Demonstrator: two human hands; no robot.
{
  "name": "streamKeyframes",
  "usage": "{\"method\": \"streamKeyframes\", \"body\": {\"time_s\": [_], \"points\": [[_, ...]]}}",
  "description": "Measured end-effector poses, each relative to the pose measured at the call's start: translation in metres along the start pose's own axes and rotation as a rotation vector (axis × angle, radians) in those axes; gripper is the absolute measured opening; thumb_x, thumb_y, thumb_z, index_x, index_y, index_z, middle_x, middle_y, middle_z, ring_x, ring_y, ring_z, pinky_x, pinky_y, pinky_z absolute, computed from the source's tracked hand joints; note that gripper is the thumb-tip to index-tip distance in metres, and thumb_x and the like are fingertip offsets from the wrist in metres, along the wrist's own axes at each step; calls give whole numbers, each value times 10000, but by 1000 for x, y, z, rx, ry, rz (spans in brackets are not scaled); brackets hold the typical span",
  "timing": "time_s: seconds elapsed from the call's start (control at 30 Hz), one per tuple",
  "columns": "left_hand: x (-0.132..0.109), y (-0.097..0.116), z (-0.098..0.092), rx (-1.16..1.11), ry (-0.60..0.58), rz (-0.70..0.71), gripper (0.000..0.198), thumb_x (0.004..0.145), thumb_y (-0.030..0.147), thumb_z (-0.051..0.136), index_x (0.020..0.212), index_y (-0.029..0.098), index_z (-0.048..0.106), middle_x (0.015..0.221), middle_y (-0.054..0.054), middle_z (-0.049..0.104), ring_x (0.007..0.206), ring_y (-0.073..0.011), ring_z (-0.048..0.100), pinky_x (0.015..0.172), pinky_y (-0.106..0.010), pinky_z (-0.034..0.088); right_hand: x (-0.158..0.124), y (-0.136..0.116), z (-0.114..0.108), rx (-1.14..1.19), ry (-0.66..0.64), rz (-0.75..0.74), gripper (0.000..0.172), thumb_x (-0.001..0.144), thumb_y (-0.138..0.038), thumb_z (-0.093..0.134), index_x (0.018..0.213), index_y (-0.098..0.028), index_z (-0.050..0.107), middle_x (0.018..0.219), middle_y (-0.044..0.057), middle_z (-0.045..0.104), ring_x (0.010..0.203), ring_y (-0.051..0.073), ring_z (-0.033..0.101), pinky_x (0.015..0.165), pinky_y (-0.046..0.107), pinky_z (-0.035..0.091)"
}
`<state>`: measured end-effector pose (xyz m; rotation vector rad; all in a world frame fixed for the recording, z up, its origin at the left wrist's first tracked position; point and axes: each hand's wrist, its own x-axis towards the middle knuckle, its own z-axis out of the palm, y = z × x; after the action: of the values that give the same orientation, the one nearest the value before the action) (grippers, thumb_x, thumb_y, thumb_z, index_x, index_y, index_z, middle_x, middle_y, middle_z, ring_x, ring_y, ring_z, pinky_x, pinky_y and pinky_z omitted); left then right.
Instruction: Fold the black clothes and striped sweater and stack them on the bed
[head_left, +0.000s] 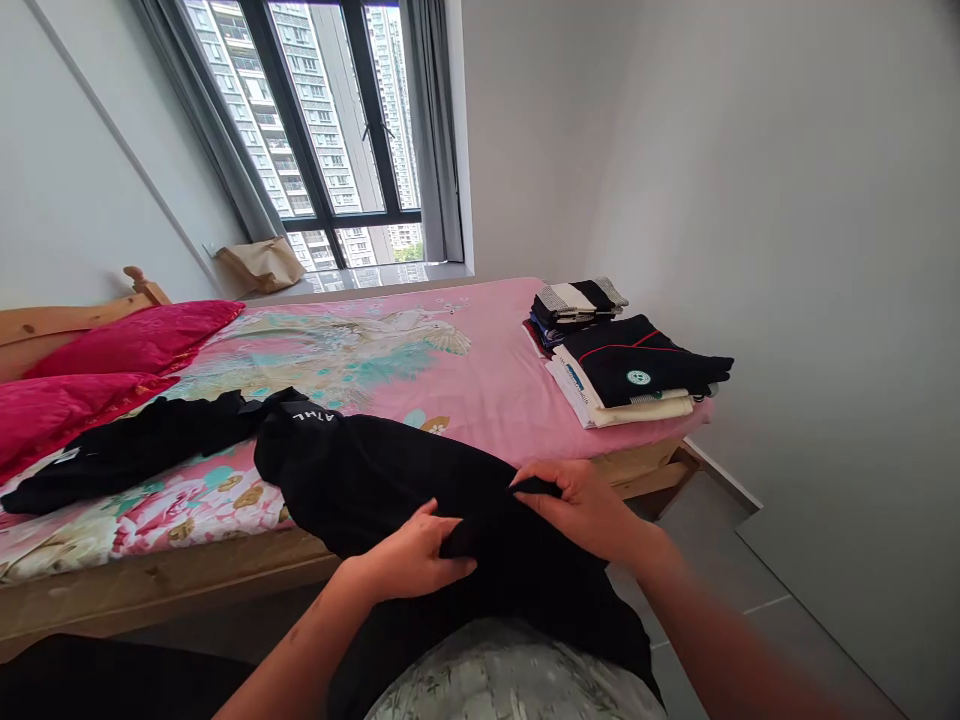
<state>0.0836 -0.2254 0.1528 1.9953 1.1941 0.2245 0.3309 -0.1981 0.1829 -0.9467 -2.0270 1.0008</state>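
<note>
A black garment (pixel 397 470) with white lettering near its far end stretches from the bed's edge toward my body. Its near part hangs over the side of the bed in front of me. My left hand (pixel 416 555) has a fold of this cloth between thumb and fingers. Higher and to the right, my right hand (pixel 574 500) pinches the garment's edge. Another black piece of clothing (pixel 165 435) lies crumpled on the bed at the left; whether it joins the held garment cannot be made out.
Folded clothes (pixel 600 385) are piled at the bed's right end, with a black, red-piped item on top. Two crimson pillows (pixel 142 335) rest by the wooden headboard (pixel 45 335). A paper bag (pixel 262 265) sits by the window. The bed's wooden frame (pixel 172 590) runs along the near side.
</note>
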Motion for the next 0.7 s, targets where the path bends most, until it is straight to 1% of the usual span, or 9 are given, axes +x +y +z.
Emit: {"method": "streamKeyframes", "body": {"time_s": [0.1, 0.27, 0.37, 0.4, 0.5, 0.57, 0.6, 0.67, 0.7], "points": [[3, 14, 6, -552, -256, -150, 303, 783, 440, 598, 893, 177, 699, 870, -37, 713, 857, -244, 654, 867, -399, 471, 19, 17, -5, -104, 112, 13, 145, 834, -254, 526, 854, -215, 664, 823, -3, 669, 792, 163, 602, 740, 281, 440], [12, 35, 11, -1444, -156, -239, 419, 808, 446, 562, 989, 87, 677, 854, -111, 725, 889, -247, 672, 871, -350, 476, 30, 16, 2, -233, 484, -83, 268, 799, -255, 563, 1063, -218, 590, 1075, 70, 615, 1016, 215, 544, 842, 355, 436], [25, 44, 3, -1762, -94, -132, 532, 872, 496, 410, 1045, 58, 656, 908, -141, 719, 969, -281, 654, 939, -405, 446, 11, -11, 12, -163, 672, -111, 222, 818, -313, 561, 1019, -220, 557, 891, 32, 603, 792, 163, 561, 672, 282, 448], [29, 47, 0, -1820, -56, -86, 542, 880, 496, 388, 1050, 57, 655, 919, -142, 718, 976, -287, 652, 947, -416, 444, 2, -19, 17, -148, 650, -90, 151, 817, -346, 567, 896, -218, 562, 748, -4, 570, 657, 136, 531, 596, 259, 422], [38, 55, -3, -1907, 77, 18, 531, 890, 480, 372, 1062, 67, 656, 937, -136, 718, 974, -289, 653, 946, -423, 457, -23, -29, 39, -193, 363, 89, 260, 751, -414, 638, 664, -213, 499, 542, -57, 467, 490, 104, 446, 510, 247, 352], [42, 62, 1, -1915, 153, 58, 519, 892, 466, 374, 1097, 75, 646, 953, -133, 716, 969, -286, 656, 932, -420, 474, -31, -22, 57, -186, 196, 233, 280, 648, -379, 726, 803, -216, 560, 655, -33, 574, 591, 141, 540, 560, 259, 394], [43, 65, 6, -1904, 189, 66, 513, 894, 457, 371, 1119, 81, 638, 962, -132, 715, 971, -284, 656, 926, -417, 481, -32, -16, 66, -136, 158, 263, 413, 608, -348, 752, 955, -222, 566, 786, -6, 626, 699, 173, 588, 616, 276, 431], [47, 70, 17, -1842, 254, 40, 515, 893, 456, 357, 1132, 93, 633, 971, -129, 712, 978, -280, 654, 913, -409, 495, -31, -2, 83, 46, 161, 206, 638, 612, -315, 738, 1190, -236, 479, 1056, 52, 623, 941, 224, 596, 758, 321, 470], [48, 72, 22, -1791, 289, 16, 519, 890, 463, 351, 1122, 99, 638, 976, -127, 711, 987, -278, 651, 910, -403, 499, -30, 4, 90, 164, 182, 141, 628, 662, -323, 697, 1233, -242, 449, 1134, 67, 597, 1022, 230, 573, 817, 338, 469]]}}
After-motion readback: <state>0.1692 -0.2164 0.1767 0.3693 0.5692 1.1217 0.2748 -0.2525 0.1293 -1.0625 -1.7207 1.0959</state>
